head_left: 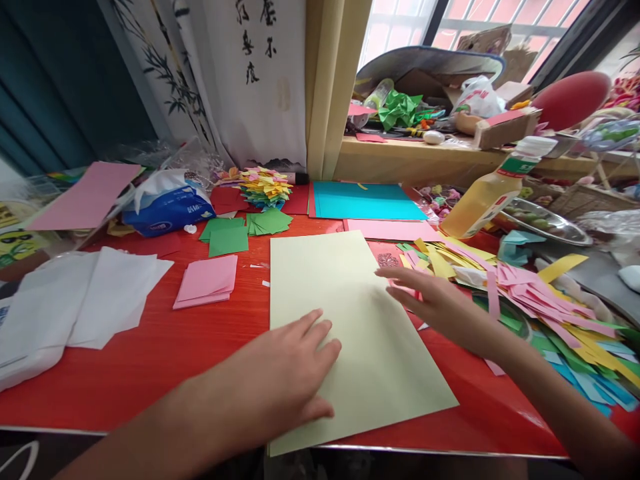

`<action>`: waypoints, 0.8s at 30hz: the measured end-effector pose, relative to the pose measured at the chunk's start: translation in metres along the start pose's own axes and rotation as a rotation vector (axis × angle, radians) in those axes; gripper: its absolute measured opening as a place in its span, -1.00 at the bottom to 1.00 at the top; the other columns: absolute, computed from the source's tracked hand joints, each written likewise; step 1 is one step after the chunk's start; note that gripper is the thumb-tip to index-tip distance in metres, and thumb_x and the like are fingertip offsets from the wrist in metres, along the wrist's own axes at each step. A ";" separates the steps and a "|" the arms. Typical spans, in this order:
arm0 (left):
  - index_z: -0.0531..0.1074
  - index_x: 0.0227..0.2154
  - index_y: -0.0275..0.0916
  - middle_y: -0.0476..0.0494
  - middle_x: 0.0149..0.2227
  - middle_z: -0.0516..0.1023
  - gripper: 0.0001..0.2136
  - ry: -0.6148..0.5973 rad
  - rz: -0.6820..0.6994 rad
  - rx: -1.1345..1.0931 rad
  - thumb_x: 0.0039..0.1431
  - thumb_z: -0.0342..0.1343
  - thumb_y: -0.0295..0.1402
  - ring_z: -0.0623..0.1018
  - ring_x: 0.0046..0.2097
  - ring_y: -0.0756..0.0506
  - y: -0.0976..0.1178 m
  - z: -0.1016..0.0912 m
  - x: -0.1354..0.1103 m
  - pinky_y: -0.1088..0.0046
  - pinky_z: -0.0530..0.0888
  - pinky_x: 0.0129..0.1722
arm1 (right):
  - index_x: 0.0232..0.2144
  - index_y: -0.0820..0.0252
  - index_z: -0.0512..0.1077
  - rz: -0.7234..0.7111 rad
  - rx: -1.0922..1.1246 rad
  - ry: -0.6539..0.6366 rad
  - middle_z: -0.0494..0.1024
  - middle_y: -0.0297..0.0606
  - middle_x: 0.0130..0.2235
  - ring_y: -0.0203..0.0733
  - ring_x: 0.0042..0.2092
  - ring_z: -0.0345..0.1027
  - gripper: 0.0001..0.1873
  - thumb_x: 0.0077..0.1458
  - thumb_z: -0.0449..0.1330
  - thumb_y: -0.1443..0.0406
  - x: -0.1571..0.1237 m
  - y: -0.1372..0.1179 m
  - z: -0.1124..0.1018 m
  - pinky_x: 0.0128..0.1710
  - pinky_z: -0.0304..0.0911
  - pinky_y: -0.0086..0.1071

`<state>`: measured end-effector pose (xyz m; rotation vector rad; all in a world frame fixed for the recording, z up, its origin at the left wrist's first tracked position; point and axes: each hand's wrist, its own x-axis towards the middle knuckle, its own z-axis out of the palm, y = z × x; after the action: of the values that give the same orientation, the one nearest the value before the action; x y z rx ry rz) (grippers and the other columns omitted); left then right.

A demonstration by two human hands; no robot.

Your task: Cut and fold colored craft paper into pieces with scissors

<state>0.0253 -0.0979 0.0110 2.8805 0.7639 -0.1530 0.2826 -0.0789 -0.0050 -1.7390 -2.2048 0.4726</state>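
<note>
A large pale yellow-green sheet of paper lies flat on the red table, its near corner reaching the front edge. Over its left half is my left hand, fingers spread and holding nothing; whether it presses on the paper I cannot tell. My right hand is at the sheet's right edge, fingers stretched out toward the left, with nothing in them. To the left lie a stack of pink paper squares and some green squares.
Cut paper strips are heaped at the right, near a tilted-looking bottle and a metal plate. Blue sheets, a folded-paper piece and a tissue pack stand at the back. White sheets lie left.
</note>
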 end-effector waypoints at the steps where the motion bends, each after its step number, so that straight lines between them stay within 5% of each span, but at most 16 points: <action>1: 0.25 0.03 -0.33 -0.40 0.14 0.20 -0.47 -0.027 -0.028 -0.013 0.05 0.03 -0.11 0.14 0.19 -0.31 0.004 0.003 -0.008 0.15 0.30 0.04 | 0.05 -0.03 0.20 0.035 -0.038 -0.006 0.33 -0.30 0.07 -0.09 0.05 0.23 -0.59 0.17 -0.11 0.11 -0.011 -0.002 0.002 -0.08 0.28 -0.17; 8: 0.21 0.08 -0.29 -0.34 0.20 0.06 -0.41 -0.007 -0.111 -0.041 0.01 0.05 -0.07 0.13 0.20 -0.27 0.011 0.018 -0.033 0.20 0.30 0.06 | 0.11 0.16 0.13 0.125 -0.165 -0.021 0.25 -0.20 0.13 -0.04 0.13 0.12 -0.46 0.16 -0.17 0.05 -0.052 0.012 0.023 0.03 0.19 -0.10; 18: 0.28 0.02 -0.22 -0.24 0.17 0.17 -0.57 -0.027 -0.100 -0.116 0.12 -0.05 -0.15 0.22 0.16 -0.20 0.009 0.013 -0.039 0.25 0.36 0.02 | 0.07 0.27 0.20 -0.086 -0.243 0.136 0.32 -0.07 0.08 0.00 0.08 0.21 -0.50 0.15 -0.09 0.13 -0.056 0.020 0.039 -0.01 0.25 -0.12; 24: 0.41 -0.18 -0.14 -0.11 0.04 0.38 -0.70 0.080 -0.087 -0.212 0.13 -0.14 -0.52 0.41 0.03 -0.11 0.002 0.020 -0.046 0.36 0.43 -0.07 | 0.10 0.18 0.17 -0.050 -0.190 0.128 0.33 -0.13 0.07 -0.03 0.05 0.26 -0.50 0.15 -0.07 0.12 -0.060 0.016 0.032 -0.07 0.31 -0.15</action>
<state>-0.0144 -0.1250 -0.0021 2.6682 0.8632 0.0315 0.2971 -0.1362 -0.0427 -1.7467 -2.2581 0.1397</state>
